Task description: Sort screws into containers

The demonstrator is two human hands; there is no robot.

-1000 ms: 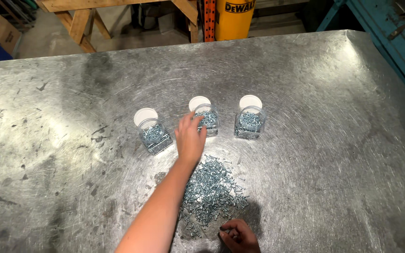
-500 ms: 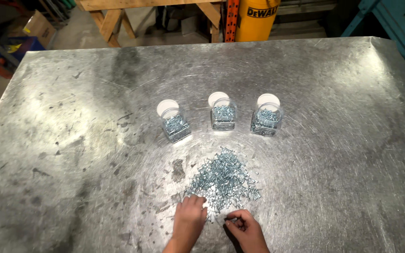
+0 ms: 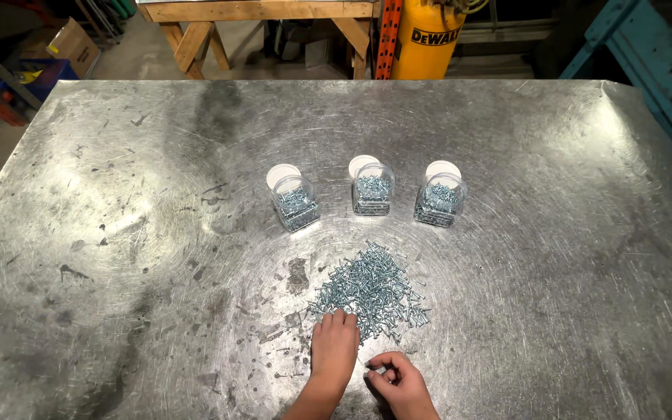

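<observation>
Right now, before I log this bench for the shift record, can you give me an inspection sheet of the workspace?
Surface: metal table, scratched and stained.
Job's things: pile of screws; three clear jars holding screws, white lids behind them.
Clutter: nothing seen.
Hands: left hand flat at the pile's near edge; right hand pinching, contents unclear.
Cables: nothing seen.
Surroundings: wooden sawhorse, yellow tank, blue frame, cardboard box.

At the bottom centre of the frame, the left hand and right hand are showing bare, with no gloves, rings or sleeves.
</observation>
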